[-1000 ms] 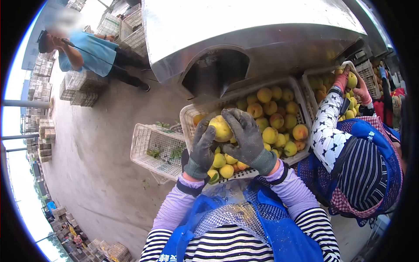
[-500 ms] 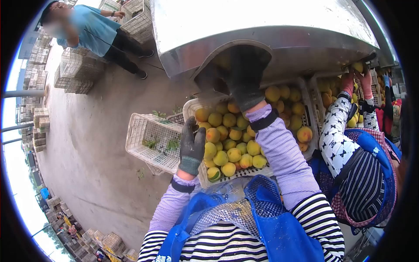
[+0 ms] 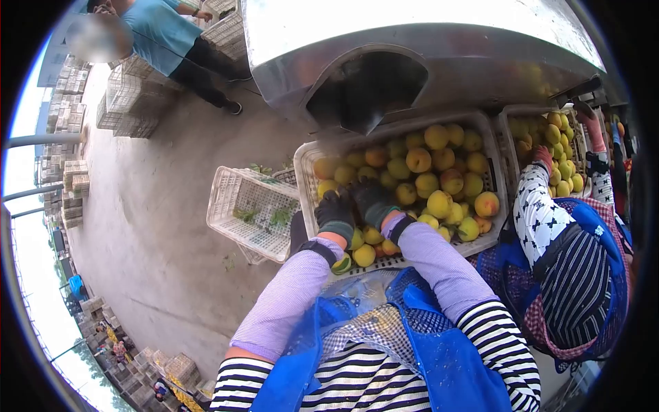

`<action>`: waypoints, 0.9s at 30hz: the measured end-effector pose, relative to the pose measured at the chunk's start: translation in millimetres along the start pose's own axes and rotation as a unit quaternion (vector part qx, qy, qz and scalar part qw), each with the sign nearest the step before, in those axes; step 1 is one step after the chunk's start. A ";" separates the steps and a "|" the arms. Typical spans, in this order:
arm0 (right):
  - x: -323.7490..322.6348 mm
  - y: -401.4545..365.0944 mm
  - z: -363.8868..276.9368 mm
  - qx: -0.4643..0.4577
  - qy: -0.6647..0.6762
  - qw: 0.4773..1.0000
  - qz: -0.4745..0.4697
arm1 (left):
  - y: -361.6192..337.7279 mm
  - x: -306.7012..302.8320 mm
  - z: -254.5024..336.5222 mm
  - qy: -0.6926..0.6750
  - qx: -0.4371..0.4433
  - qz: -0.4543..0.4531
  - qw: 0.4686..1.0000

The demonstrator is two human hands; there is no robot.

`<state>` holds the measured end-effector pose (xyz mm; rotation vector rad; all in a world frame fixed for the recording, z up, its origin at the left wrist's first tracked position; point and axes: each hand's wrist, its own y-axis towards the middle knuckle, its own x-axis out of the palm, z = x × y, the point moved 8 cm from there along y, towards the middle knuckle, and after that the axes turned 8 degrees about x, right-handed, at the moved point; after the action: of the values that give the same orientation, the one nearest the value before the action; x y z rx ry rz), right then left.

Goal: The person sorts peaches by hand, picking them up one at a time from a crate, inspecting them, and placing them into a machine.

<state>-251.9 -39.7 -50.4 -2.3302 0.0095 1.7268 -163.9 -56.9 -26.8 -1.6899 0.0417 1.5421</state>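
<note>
The gloved fingers of the left hand and right hand curl down among the peaches at the crate's near corner; whether either grips one I cannot tell. This looks like picking over fruit, and lifting one calls for a gentle, full close. Half a second ago the right hand reached into the chute beyond

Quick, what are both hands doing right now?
Left hand: down among the peaches, grip cannot be told.
Right hand: beside it on the peaches, cannot be told.
</note>
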 end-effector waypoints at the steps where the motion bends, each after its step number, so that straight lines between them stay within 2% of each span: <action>1: 9.1 2.1 -3.9 0.024 0.016 1.000 -0.011 | 0.5 2.1 -0.9 -0.001 -0.007 -0.002 1.000; 2: 17.4 2.5 -2.9 0.049 0.030 0.998 -0.023 | -1.6 0.4 4.0 0.056 -0.009 0.026 0.998; 4: -9.2 -6.9 -10.1 -0.002 0.041 0.999 0.031 | -13.1 1.5 17.5 0.163 -0.016 0.077 0.984; 5: -17.2 -9.2 -11.3 -0.025 0.046 0.997 0.060 | -10.7 1.7 13.7 0.105 -0.016 0.051 0.993; 7: -11.6 -0.5 -6.4 0.011 0.093 0.995 0.017 | -1.1 2.2 2.4 -0.011 -0.016 -0.001 1.000; 8: -7.1 2.0 -5.2 0.029 0.119 0.992 -0.004 | -0.9 3.0 1.8 -0.012 -0.011 -0.006 1.000; 11: 25.7 8.4 7.6 0.096 0.075 0.992 0.037 | -4.2 -8.0 2.7 -0.045 -0.009 -0.031 0.998; 13: 10.6 10.6 5.5 0.077 0.074 0.994 -0.007 | -18.3 -49.2 5.3 -0.110 -0.028 -0.056 0.992; 14: -2.2 9.3 2.2 0.067 0.076 0.994 -0.028 | -22.6 -62.6 1.9 -0.168 0.025 0.040 0.985; 15: -21.0 5.1 6.5 0.071 0.176 0.980 -0.053 | -36.9 -72.2 -6.1 -0.224 0.081 0.134 0.962; 16: -44.8 -0.8 19.2 0.076 0.273 0.956 -0.075 | -49.9 -85.8 -13.6 -0.278 0.139 0.225 0.924; 17: -70.7 -9.7 30.0 0.079 0.363 0.923 -0.097 | -57.1 -94.7 -20.2 -0.475 0.093 0.159 0.861; 18: -101.7 -20.7 33.8 0.067 0.472 0.873 -0.103 | -68.7 -104.9 -17.2 -0.649 0.041 0.086 0.755; 19: -133.3 -34.5 33.8 0.054 0.575 0.809 -0.109 | -75.1 -106.6 -14.0 -0.794 0.031 0.060 0.604; 20: -161.3 -45.5 32.7 0.038 0.670 0.733 -0.110 | -82.4 -116.6 -5.7 -0.882 0.048 0.023 0.469; 22: -191.3 -65.7 29.9 0.070 0.746 0.640 -0.169 | -95.0 -111.6 -12.7 -0.881 0.060 -0.060 0.465; 23: -194.5 -75.5 27.2 0.087 0.780 0.587 -0.198 | -105.9 -116.5 0.9 -0.937 0.031 -0.112 0.330; 26: -193.0 -91.6 24.5 0.074 0.719 0.659 -0.209 | -107.1 -112.2 18.3 -0.926 0.035 -0.072 0.369; 27: -198.8 -94.2 23.9 0.051 0.719 0.672 -0.169 | -105.0 -100.2 19.9 -0.922 0.009 -0.067 0.381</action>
<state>-320.4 29.2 148.4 -2.6435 -0.0431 -0.5436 -149.1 -25.1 115.5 0.8636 -1.1471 2.2827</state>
